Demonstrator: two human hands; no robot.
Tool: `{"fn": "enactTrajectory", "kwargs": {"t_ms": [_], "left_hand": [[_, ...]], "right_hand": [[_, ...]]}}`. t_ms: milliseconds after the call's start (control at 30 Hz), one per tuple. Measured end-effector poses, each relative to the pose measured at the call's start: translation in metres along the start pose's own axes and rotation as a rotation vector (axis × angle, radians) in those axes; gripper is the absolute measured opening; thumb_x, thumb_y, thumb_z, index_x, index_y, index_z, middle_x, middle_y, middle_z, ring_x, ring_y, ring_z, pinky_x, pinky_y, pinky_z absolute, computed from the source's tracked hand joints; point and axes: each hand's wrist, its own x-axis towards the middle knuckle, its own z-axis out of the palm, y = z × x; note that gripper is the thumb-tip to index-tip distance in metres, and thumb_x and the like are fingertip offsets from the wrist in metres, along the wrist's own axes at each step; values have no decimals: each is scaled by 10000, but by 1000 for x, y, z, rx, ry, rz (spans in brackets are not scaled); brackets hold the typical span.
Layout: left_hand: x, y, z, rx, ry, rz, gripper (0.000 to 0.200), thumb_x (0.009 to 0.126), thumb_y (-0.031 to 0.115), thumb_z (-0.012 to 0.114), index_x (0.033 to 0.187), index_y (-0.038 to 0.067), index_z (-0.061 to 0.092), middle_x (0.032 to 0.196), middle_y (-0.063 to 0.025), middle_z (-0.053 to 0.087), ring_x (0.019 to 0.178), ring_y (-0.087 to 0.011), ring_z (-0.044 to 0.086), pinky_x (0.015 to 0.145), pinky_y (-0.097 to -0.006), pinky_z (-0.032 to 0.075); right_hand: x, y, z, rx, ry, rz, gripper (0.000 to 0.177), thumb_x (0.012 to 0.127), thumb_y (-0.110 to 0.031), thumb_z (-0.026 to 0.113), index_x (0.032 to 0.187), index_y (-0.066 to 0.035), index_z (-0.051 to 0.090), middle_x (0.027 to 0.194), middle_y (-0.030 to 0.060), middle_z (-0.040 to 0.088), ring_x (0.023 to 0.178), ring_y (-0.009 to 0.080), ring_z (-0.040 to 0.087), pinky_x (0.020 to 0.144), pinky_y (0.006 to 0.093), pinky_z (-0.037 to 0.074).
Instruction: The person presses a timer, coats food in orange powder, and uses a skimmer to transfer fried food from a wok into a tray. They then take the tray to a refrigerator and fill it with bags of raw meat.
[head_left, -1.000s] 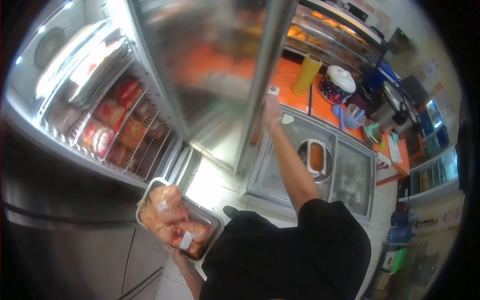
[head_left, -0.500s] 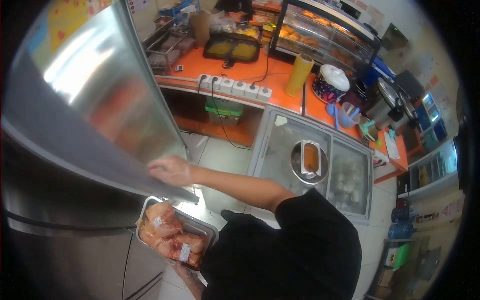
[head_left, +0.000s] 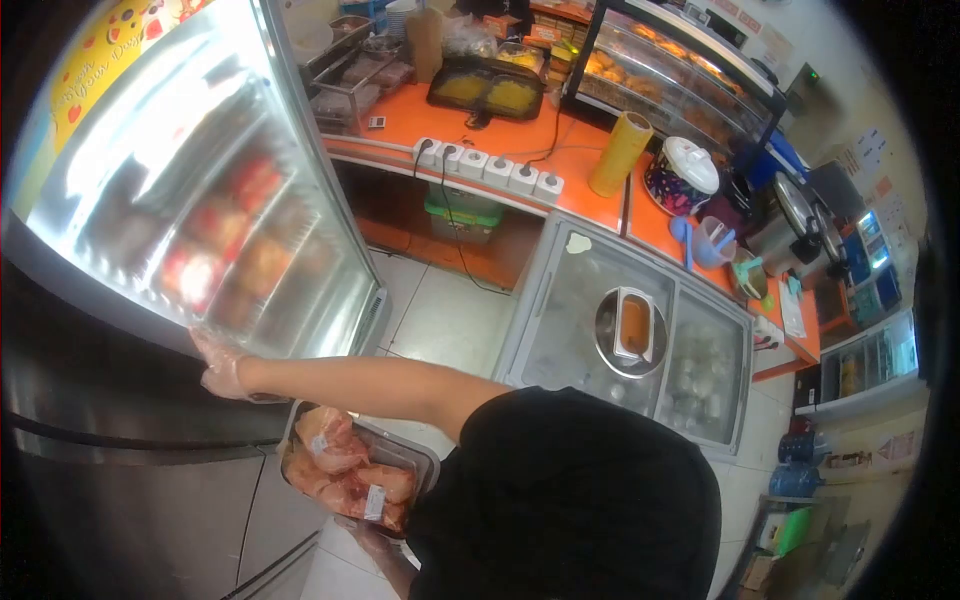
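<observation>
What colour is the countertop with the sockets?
The countertop is bright orange; head view shows it best.

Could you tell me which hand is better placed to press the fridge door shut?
Right, probably: the gloved right hand rests on the glass-fronted fridge door, while the left hand is occupied under the rectangular metal tray of raw chicken.

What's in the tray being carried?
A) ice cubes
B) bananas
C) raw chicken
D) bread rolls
C: the tray held by the left hand is full of pink wrapped chicken pieces.
</observation>
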Motion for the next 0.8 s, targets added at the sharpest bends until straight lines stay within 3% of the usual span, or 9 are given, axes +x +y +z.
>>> {"fn": "enactTrajectory", "kwargs": {"t_ms": [67,300,367,433,500,600,667,733,800], "left_hand": [[0,-1,1,7,9,4,909,836,147,738,1562,53,200,1487,-172,406,1288,-324,502,1077,-436,441],[4,1,11,23,30,19,917,833,128,731,1568,59,187,1497,-175,394,1298,-329,493,1081,-439,437],[5,1,12,28,30,20,920,832,123,729,1570,61,183,1499,-176,390,1301,-331,490,1082,-440,435],[8,1,12,30,22,23,922,831,117,727,1572,62,180,1502,-177,387,1303,-332,488,1084,-441,434],[16,3,10,34,-12,11,925,831,112,725,1574,64,176,1505,-177,383,1306,-334,485,1085,-441,433],[20,9,-12,50,-109,-23,947,815,62,698,1587,76,150,1520,-181,363,1324,-341,466,1094,-443,421],[24,21,-15,74,-219,-63,972,799,15,672,1599,88,126,1534,-185,344,1339,-347,448,1102,-443,409],[14,48,9,139,-351,-162,976,795,-20,655,1602,87,118,1525,-183,360,1332,-340,456,1100,-436,403],[16,68,18,185,-497,-206,980,792,-22,653,1602,84,112,1520,-181,365,1327,-335,459,1097,-434,403]], "right_hand": [[13,-6,7,11,-35,52,831,883,-101,542,1580,26,108,1644,243,143,1528,362,156,1254,381,160],[48,-20,-17,269,-199,146,912,848,-152,574,1590,-2,64,1653,254,34,1539,355,97,1257,382,174],[50,-4,-13,-51,-72,-4,787,890,-169,628,1560,1,250,1570,278,317,1419,379,405,1163,381,377],[23,1,-51,197,-133,64,677,890,-176,665,1502,-40,412,1426,238,529,1293,320,554,1080,368,470],[7,57,-81,503,54,-177,604,874,-145,689,1446,-82,505,1281,154,643,1142,237,641,976,354,533],[-103,103,-132,752,329,146,361,969,-266,691,1280,-104,604,1081,8,651,877,67,610,724,208,526],[-210,101,-155,457,631,199,305,971,-309,688,1174,-91,627,938,-12,627,714,69,564,599,227,482],[-318,93,-172,214,712,557,308,967,-383,670,925,-78,670,688,-6,571,633,81,526,519,280,418],[-432,88,-151,-247,735,690,431,990,-422,599,853,-23,687,705,46,608,666,116,544,613,333,464]]}}
